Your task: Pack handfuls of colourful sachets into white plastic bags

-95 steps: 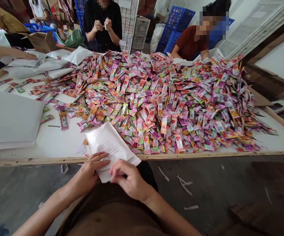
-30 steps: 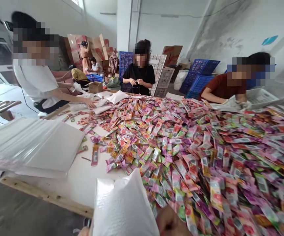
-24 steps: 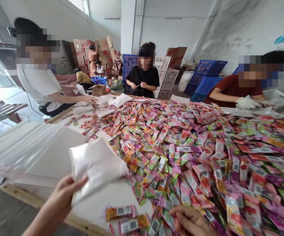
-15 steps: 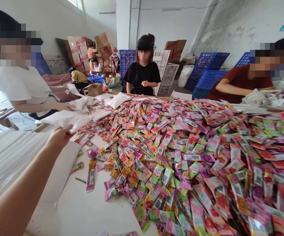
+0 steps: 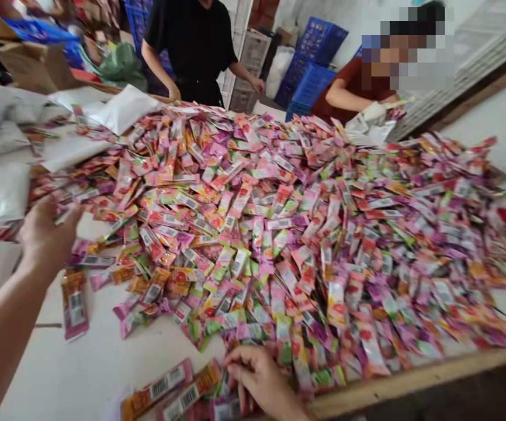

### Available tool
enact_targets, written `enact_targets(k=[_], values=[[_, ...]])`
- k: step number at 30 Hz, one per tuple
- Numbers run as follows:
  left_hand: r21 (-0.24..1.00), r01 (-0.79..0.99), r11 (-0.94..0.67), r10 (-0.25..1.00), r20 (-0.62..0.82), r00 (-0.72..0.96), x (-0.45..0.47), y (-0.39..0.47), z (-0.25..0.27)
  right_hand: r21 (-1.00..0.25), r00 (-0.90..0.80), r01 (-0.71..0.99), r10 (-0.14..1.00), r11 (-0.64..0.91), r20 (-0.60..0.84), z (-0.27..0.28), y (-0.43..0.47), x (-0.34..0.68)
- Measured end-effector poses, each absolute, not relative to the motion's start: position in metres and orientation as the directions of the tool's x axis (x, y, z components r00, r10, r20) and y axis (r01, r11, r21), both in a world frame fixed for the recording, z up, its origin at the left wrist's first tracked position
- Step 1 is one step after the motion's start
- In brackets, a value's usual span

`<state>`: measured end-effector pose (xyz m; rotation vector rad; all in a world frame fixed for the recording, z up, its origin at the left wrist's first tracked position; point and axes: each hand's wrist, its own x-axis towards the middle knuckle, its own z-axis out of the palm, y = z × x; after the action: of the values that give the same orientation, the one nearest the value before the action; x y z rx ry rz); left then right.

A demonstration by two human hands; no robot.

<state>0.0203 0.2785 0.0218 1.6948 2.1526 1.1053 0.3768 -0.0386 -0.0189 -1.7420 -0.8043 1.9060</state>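
Observation:
My left hand (image 5: 49, 237), slightly blurred, is open at the left edge of a heap of stick sachets (image 5: 244, 234), thumb and fingers apart with nothing between them. The sachets are pink, green, purple and orange with barcode labels. A white packet (image 5: 1, 193) lies just beyond that hand. At the front edge of the table my right hand (image 5: 262, 374) has its fingers curled down among the sachets; what lies under them is hidden. Touching or close to its fingertips is an orange and pink sachet (image 5: 189, 394), with a similar sachet (image 5: 159, 389) beside it.
White packets (image 5: 124, 111) lie at the far left of the white table (image 5: 82, 374). Across it stands a person in black (image 5: 187, 47); a person in dark red (image 5: 340, 88) handles white packets at the far right. Blue crates (image 5: 314, 82) and a cardboard box (image 5: 38, 64) stand behind.
My left hand has let go of the white packet and drawn back towards the sachets. My right hand has come into view at the front. The view has turned right and down.

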Motion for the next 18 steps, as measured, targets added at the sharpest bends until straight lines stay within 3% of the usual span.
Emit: enact_targets(k=[1,4,6,7,9,10,13,15,18], values=[[0.639,0.768,0.032,0.923,0.276,-0.268,0.043,0.260,0.017,-0.683,-0.133,0.085,0.671,-0.726,-0.730,-0.011,-0.038,0.377],[0.511,0.741,-0.435,0.878,0.422,0.225,0.104,0.198,0.004,-0.771,-0.168,0.210,0.755,-0.601,-0.634,0.020,-0.021,0.386],[0.417,0.712,-0.565,0.817,0.405,0.411,0.127,0.161,-0.008,-0.853,-0.099,0.370,0.897,-0.368,-0.430,0.041,0.004,0.393],[0.400,0.713,-0.576,0.812,0.378,0.444,0.131,0.145,-0.016,-0.849,-0.062,0.490,0.964,-0.197,-0.259,0.050,0.021,0.396],[0.393,0.746,-0.538,0.838,0.347,0.422,0.128,0.120,-0.029,-0.694,-0.097,0.709,0.992,0.126,0.081,0.061,0.058,0.395],[0.393,0.772,-0.499,0.859,0.344,0.380,0.123,0.110,-0.034,-0.554,-0.193,0.793,0.967,0.252,0.163,0.063,0.076,0.392],[0.400,0.841,-0.363,0.908,0.354,0.224,0.105,0.085,-0.035,-0.196,-0.452,0.851,0.870,0.486,0.195,0.055,0.108,0.379],[0.437,0.829,-0.349,0.902,0.396,0.171,0.103,0.072,-0.027,-0.176,-0.519,0.806,0.817,0.566,0.253,0.044,0.107,0.372],[0.466,0.737,-0.490,0.832,0.503,0.235,0.123,0.069,-0.011,-0.415,-0.345,0.751,0.841,0.513,0.416,0.026,0.084,0.373]])
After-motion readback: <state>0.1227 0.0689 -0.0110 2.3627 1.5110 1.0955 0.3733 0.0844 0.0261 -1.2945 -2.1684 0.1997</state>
